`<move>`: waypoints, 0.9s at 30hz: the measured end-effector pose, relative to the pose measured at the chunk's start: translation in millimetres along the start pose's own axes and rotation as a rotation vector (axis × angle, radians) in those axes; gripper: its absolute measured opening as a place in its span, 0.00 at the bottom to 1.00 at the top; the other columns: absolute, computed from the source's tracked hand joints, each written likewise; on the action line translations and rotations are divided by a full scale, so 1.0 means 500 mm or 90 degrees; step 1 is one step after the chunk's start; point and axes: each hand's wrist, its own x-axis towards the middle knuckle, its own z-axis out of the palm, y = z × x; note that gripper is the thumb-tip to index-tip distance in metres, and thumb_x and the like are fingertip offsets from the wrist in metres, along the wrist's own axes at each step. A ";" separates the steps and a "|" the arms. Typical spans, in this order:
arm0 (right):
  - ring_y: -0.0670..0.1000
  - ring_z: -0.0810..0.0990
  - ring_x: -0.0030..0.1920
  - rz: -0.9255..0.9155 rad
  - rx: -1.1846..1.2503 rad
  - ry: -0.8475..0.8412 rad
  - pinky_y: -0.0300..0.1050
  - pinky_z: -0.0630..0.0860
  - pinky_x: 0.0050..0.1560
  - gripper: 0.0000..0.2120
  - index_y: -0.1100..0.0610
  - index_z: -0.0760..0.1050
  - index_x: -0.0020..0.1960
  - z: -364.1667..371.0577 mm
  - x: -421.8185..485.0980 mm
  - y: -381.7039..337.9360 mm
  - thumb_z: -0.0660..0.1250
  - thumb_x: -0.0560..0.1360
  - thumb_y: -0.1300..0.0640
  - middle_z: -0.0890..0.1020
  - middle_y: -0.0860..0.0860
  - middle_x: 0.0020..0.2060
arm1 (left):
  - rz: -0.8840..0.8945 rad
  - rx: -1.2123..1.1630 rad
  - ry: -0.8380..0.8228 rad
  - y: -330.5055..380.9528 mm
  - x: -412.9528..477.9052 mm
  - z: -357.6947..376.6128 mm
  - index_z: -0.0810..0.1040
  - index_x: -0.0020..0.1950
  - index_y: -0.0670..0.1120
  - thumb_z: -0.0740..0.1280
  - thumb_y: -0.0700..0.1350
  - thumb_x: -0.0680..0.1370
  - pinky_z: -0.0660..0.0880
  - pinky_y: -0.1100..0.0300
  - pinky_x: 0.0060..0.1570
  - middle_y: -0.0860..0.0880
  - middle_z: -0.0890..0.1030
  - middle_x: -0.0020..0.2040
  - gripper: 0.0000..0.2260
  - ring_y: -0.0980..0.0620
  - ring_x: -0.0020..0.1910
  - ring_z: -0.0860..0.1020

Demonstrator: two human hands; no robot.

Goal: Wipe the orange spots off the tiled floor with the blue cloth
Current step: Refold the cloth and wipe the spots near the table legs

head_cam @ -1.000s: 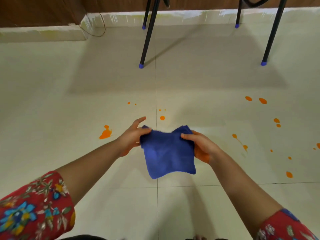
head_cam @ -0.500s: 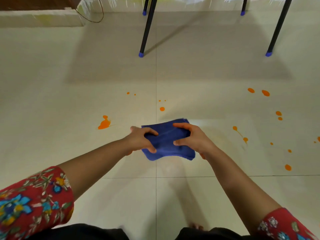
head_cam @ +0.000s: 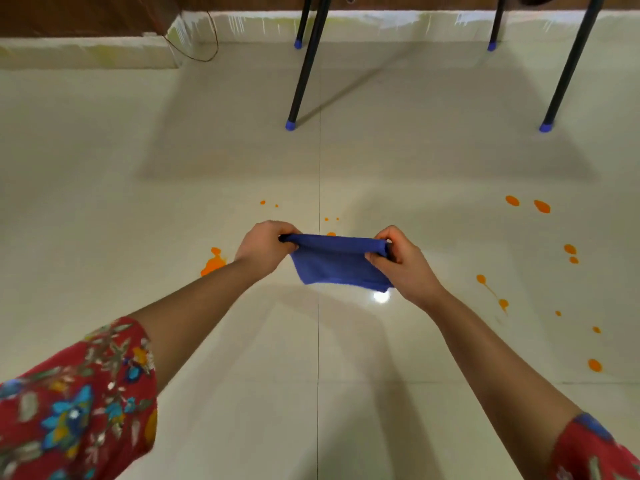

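Observation:
The blue cloth (head_cam: 337,263) hangs folded in the air above the cream tiled floor (head_cam: 242,341), stretched between both hands. My left hand (head_cam: 265,245) grips its left top corner and my right hand (head_cam: 403,263) grips its right edge. A large orange spot (head_cam: 213,264) lies on the floor just left of my left forearm. Small orange spots (head_cam: 331,220) show behind the cloth. Several more orange spots (head_cam: 542,206) are scattered across the tiles to the right, one (head_cam: 595,365) near the right edge.
Black chair legs with blue caps (head_cam: 290,125) (head_cam: 546,127) stand on the floor ahead. A white skirting and wooden wall (head_cam: 86,53) run along the back, with a thin cable (head_cam: 204,46) hanging there. My red floral sleeves fill the lower corners.
The cloth went from hanging open, to bunched between both hands, to folded in half and pulled taut. Both hands moved slightly apart, gripping the fold's ends.

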 end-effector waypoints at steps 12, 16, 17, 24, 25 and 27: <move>0.52 0.71 0.69 -0.082 -0.486 -0.101 0.47 0.68 0.65 0.19 0.46 0.70 0.69 0.092 0.105 0.093 0.56 0.80 0.45 0.72 0.45 0.70 | 0.070 0.107 0.061 -0.172 0.013 0.089 0.70 0.71 0.52 0.65 0.42 0.78 0.56 0.55 0.73 0.54 0.65 0.75 0.21 0.53 0.76 0.59; 0.59 0.39 0.78 0.016 -0.658 -0.138 0.66 0.41 0.73 0.30 0.39 0.44 0.78 0.184 0.170 0.170 0.37 0.77 0.36 0.41 0.44 0.79 | 0.061 0.158 -0.010 -0.231 -0.002 0.118 0.59 0.77 0.53 0.65 0.53 0.78 0.49 0.49 0.76 0.56 0.52 0.78 0.29 0.54 0.78 0.48; 0.58 0.35 0.77 0.024 -0.674 -0.161 0.67 0.37 0.72 0.30 0.39 0.39 0.77 0.209 0.170 0.192 0.34 0.76 0.35 0.37 0.43 0.78 | 0.041 0.166 -0.048 -0.240 0.011 0.128 0.53 0.79 0.53 0.65 0.57 0.77 0.46 0.50 0.76 0.57 0.47 0.79 0.34 0.55 0.78 0.45; 0.55 0.45 0.79 0.059 -0.673 -0.021 0.61 0.41 0.75 0.29 0.44 0.44 0.79 0.212 0.263 0.232 0.35 0.78 0.41 0.47 0.46 0.79 | 0.005 0.194 -0.091 -0.257 0.040 0.144 0.41 0.79 0.53 0.66 0.67 0.71 0.48 0.60 0.76 0.59 0.39 0.78 0.48 0.60 0.77 0.41; 0.55 0.45 0.79 0.072 -0.656 0.001 0.61 0.42 0.75 0.30 0.45 0.45 0.79 0.223 0.300 0.223 0.34 0.77 0.41 0.48 0.46 0.79 | 0.008 0.196 -0.081 -0.258 0.040 0.145 0.41 0.79 0.53 0.66 0.67 0.70 0.48 0.61 0.76 0.59 0.40 0.78 0.47 0.60 0.77 0.41; 0.56 0.49 0.78 0.030 -0.638 -0.012 0.60 0.45 0.75 0.31 0.48 0.49 0.79 0.269 0.335 0.189 0.36 0.78 0.43 0.52 0.49 0.79 | 0.015 0.194 -0.061 -0.261 0.043 0.147 0.43 0.79 0.53 0.67 0.67 0.70 0.49 0.60 0.76 0.59 0.41 0.77 0.48 0.60 0.77 0.43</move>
